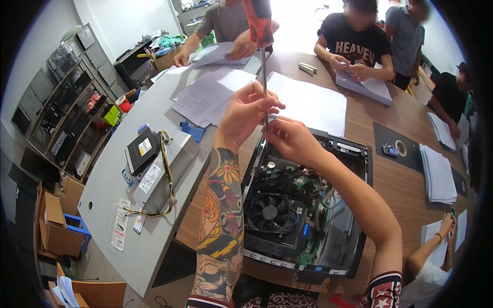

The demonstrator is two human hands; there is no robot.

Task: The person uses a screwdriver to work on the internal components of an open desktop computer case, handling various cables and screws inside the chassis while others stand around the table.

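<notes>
A screwdriver (260,31) with a red and black handle stands upright, its handle at the top and its long shaft pointing down. My left hand (245,114) is closed round the middle of that shaft, thumb and fingers pinching it. At the lower end, the fingertips of my right hand (297,142) are pinched together by the screwdriver's tip; whatever they grip is too small to make out. Both hands are above the far left corner of an opened desktop computer case (365,205). Inside it a black cooling fan (267,213) and a green circuit board show.
On the grey table to the left lie a power supply (154,179) with cables, a black optical drive (144,150) and a blue plastic piece (192,131). Paper sheets (313,105) lie beyond the case. A tape roll (400,148) is at right. Several people handle papers around the table.
</notes>
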